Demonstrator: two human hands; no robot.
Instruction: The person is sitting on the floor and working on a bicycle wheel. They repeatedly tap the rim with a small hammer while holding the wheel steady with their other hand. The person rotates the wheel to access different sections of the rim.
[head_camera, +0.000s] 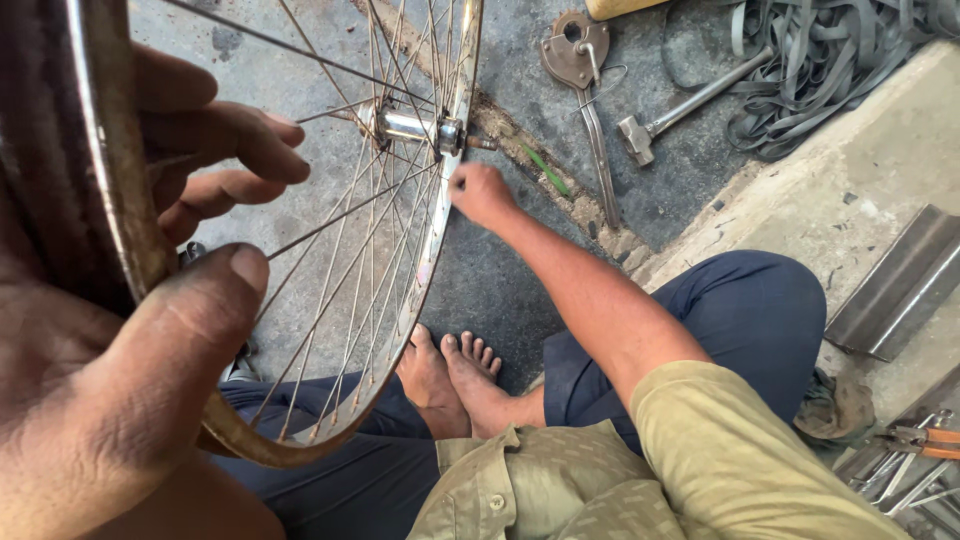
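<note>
Person sat cross-legged on a grey concrete floor (330, 75), bare feet (455, 375) tucked in, with a bare spoked bicycle wheel (400, 250) stood upright between the knees, no tyre on it. Left hand (130, 350) was close to the camera, thumb pressed over the metal rim (120, 170) and fingers curled round behind it, holding the wheel steady. Right hand (482, 195) reached out to the far side of the rim just below the hub (410, 127), fingers drawn together as if pinching something small at the rim or a spoke end; what it pinched could not be told. Judged the wheel light but awkward: rim stiff and smooth, likely slick where worn bright, so a wrapped grip on the rim, as the left hand had, looked soundest. Spokes (340, 260) thin and springy, poor to grab and easy to bend. Axle stub would serve as a second hold. On the floor beyond: a flat metal spanner-like tool (580, 70), a small hammer (680, 105), a heap of grey rubber strips (840, 70). An angled metal piece (900, 285) lay on the raised slab at right, pliers (925, 437) near it.
</note>
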